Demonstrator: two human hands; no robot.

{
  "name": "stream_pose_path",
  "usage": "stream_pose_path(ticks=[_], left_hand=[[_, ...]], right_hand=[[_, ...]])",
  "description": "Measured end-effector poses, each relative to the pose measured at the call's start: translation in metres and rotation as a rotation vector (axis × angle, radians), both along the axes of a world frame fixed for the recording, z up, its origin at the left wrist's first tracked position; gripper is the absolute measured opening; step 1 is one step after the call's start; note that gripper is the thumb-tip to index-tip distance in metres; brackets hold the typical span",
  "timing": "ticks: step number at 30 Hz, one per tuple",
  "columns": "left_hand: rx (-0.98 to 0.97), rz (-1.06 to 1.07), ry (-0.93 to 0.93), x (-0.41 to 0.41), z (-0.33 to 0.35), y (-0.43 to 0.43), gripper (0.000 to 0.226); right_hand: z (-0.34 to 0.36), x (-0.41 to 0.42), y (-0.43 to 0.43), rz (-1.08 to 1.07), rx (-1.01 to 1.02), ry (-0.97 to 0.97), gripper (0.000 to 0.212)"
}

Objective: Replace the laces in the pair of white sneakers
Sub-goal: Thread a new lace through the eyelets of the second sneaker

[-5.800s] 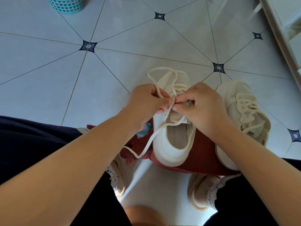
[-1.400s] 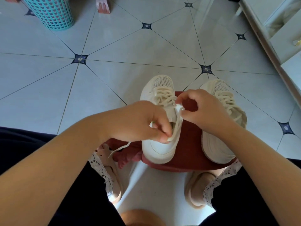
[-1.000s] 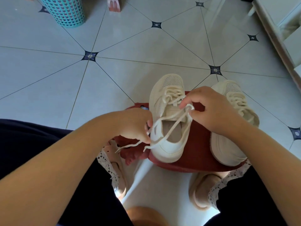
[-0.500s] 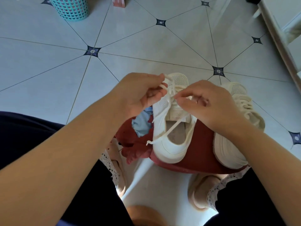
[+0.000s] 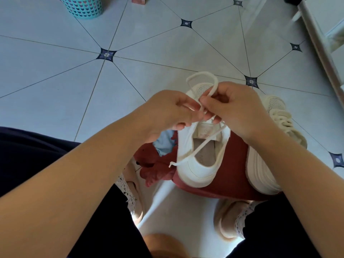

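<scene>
Two white sneakers stand side by side on a dark red stool. Over the tongue of the left sneaker, my left hand and my right hand meet, each pinching the cream lace. A loop of that lace stands up above my right hand over the toe. One loose lace end trails back across the shoe's opening and over its left side. The right sneaker is laced, and my right forearm covers much of it.
A crumpled red and light blue cloth lies at the stool's left. My feet in beige slippers flank the stool. A teal mesh basket stands far left on the tiled floor; white furniture runs along the right.
Since half a second ago a lace loop has risen above my right hand. Both hands stay together over the left sneaker's tongue, and the loose end still trails to the left.
</scene>
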State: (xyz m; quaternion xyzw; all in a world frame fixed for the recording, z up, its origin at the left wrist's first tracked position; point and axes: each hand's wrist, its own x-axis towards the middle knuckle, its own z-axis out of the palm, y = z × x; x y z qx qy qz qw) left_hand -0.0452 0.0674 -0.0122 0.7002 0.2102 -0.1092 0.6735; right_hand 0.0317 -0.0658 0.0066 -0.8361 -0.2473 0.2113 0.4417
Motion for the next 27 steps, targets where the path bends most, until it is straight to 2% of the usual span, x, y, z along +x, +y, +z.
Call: stream_pose_path(ticks=[3, 6, 9, 11, 17, 21, 24, 27], left_hand=[[0.116, 0.012, 0.006, 0.002, -0.002, 0.000, 0.017], [0.079, 0.116, -0.001, 0.003, -0.006, 0.000, 0.010], [-0.062, 0.284, 0.003, 0.005, -0.009, 0.004, 0.009], [-0.132, 0.317, -0.004, 0.006, -0.010, 0.003, 0.010], [-0.092, 0.295, -0.007, 0.006, -0.014, 0.000, 0.011], [-0.072, 0.294, -0.015, 0.005, -0.016, 0.000, 0.020], [-0.081, 0.276, -0.004, 0.004, -0.018, -0.003, 0.024], [-0.124, 0.278, -0.003, 0.005, -0.019, -0.004, 0.024]], right_hand=[[-0.002, -0.001, 0.005, -0.014, 0.025, -0.021, 0.010], [-0.002, 0.002, 0.004, -0.035, 0.026, -0.031, 0.008], [-0.003, 0.010, -0.006, 0.042, -0.138, -0.178, 0.010], [-0.003, 0.009, -0.013, 0.135, -0.255, -0.268, 0.016], [-0.014, 0.004, -0.019, 0.240, -0.405, -0.433, 0.011], [-0.017, 0.001, -0.020, 0.223, -0.374, -0.408, 0.009], [-0.019, 0.001, -0.019, 0.169, -0.346, -0.378, 0.016], [-0.018, 0.001, -0.019, 0.157, -0.336, -0.322, 0.007]])
